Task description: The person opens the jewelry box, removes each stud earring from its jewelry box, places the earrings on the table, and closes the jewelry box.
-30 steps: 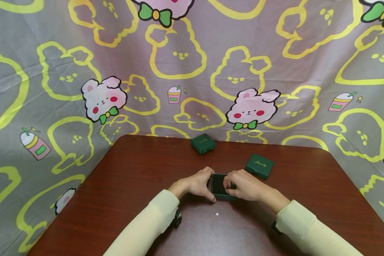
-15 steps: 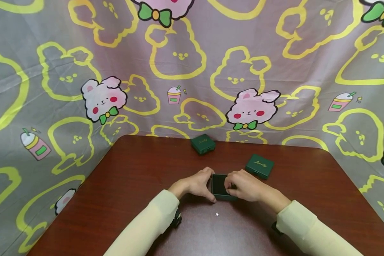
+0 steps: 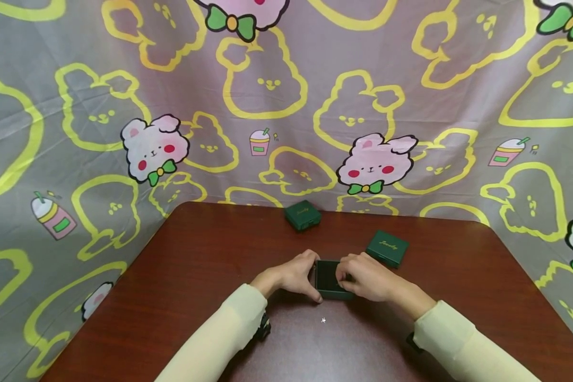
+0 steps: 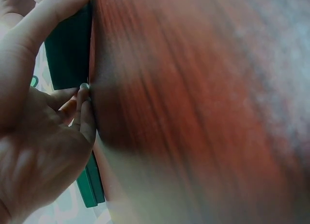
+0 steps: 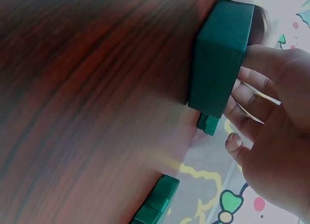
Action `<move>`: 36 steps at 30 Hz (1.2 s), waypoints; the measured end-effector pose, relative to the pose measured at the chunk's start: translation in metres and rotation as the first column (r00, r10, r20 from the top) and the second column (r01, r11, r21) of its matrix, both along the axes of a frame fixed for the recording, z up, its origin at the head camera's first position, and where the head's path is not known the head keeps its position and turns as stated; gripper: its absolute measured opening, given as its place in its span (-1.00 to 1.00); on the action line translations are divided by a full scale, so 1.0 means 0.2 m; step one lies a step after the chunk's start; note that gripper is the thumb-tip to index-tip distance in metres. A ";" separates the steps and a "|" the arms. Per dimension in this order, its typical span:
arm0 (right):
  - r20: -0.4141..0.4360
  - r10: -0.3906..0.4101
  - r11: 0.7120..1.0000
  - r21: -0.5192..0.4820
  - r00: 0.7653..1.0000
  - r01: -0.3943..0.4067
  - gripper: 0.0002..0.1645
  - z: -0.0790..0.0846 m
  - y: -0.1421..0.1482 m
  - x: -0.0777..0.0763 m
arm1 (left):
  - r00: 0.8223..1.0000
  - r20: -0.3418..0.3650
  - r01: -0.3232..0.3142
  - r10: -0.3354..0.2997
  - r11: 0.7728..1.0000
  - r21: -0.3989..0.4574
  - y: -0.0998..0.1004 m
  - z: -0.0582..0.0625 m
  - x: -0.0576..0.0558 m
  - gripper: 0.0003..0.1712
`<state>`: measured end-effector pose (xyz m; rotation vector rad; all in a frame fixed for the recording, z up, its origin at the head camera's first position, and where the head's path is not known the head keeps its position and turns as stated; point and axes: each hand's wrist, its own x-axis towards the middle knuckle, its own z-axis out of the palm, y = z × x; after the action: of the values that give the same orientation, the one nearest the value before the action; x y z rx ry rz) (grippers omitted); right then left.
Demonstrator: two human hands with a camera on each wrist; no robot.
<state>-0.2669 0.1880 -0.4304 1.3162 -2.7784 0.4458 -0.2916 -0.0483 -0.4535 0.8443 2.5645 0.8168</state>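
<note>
Barely anything has moved: the right hand [image 3: 365, 277] sits a touch further right, curled over the open box [image 3: 333, 295], any pinch hidden. The left hand [image 3: 291, 275] grips its left side. Mid-table [image 3: 196, 254], well inside the edges, with broad room leftward, the box opens upward; its long axis is unclear. Beyond lie a far green box [image 3: 303, 215] and a right green box [image 3: 388, 247].

From my end: pale cream long sleeves on both arms. Left sleeve [image 3: 212, 337] comes in at bottom centre-left of the head view, right sleeve [image 3: 468, 339] at lower right. Cuffs wide and plain, a bit creased. Small black wrist unit [image 3: 263, 326] under the left cuff, matching one [image 3: 413, 342] under the right, mostly hidden. Fingers [image 5: 265, 62] bare.
</note>
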 end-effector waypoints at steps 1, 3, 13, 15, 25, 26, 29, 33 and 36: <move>-0.001 -0.001 1.000 -0.001 1.000 0.001 -0.89 0.00 0.00 0.00 | 1.000 -0.001 -0.001 0.001 1.000 0.000 0.00 0.00 0.00 -0.13; 0.001 0.000 1.000 -0.005 1.000 0.000 -0.90 0.00 0.00 0.00 | 1.000 -0.001 0.000 0.000 1.000 0.000 0.00 0.00 0.00 -0.13; -0.022 -0.003 0.999 -0.035 1.000 0.002 -0.89 0.01 0.00 -0.01 | 1.000 0.012 -0.004 0.003 1.000 0.006 0.00 0.01 0.00 -0.11; -0.013 0.003 0.999 -0.041 1.000 -0.003 -0.89 0.01 0.00 -0.01 | 1.000 0.014 -0.004 0.004 1.000 0.007 0.00 0.02 0.00 -0.12; 0.007 0.020 0.998 -0.067 1.000 -0.019 -0.88 0.02 0.01 -0.01 | 1.000 0.009 0.003 -0.003 1.000 -0.001 0.00 0.02 0.00 -0.11; 0.011 0.020 0.997 -0.070 1.000 -0.019 -0.88 0.02 0.01 0.00 | 1.000 0.008 0.003 -0.003 1.000 -0.003 0.00 0.02 0.00 -0.11; 0.029 0.020 0.997 -0.075 0.999 -0.017 -0.88 0.02 0.02 -0.01 | 1.000 0.006 0.003 -0.003 1.000 -0.006 0.00 0.01 0.00 -0.10; 0.055 0.027 0.997 -0.076 0.998 -0.023 -0.91 0.01 0.03 -0.01 | 1.000 0.002 0.002 -0.002 1.000 -0.009 0.00 0.01 0.00 -0.10; 0.070 0.034 0.997 -0.076 0.997 -0.028 -0.93 0.02 0.04 -0.02 | 1.000 0.003 0.002 -0.002 1.000 -0.009 0.00 0.01 0.00 -0.11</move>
<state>-0.2707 0.1954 -0.4273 1.3550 -2.7705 0.6038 -0.2920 -0.0479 -0.4512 0.8426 2.5621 0.8051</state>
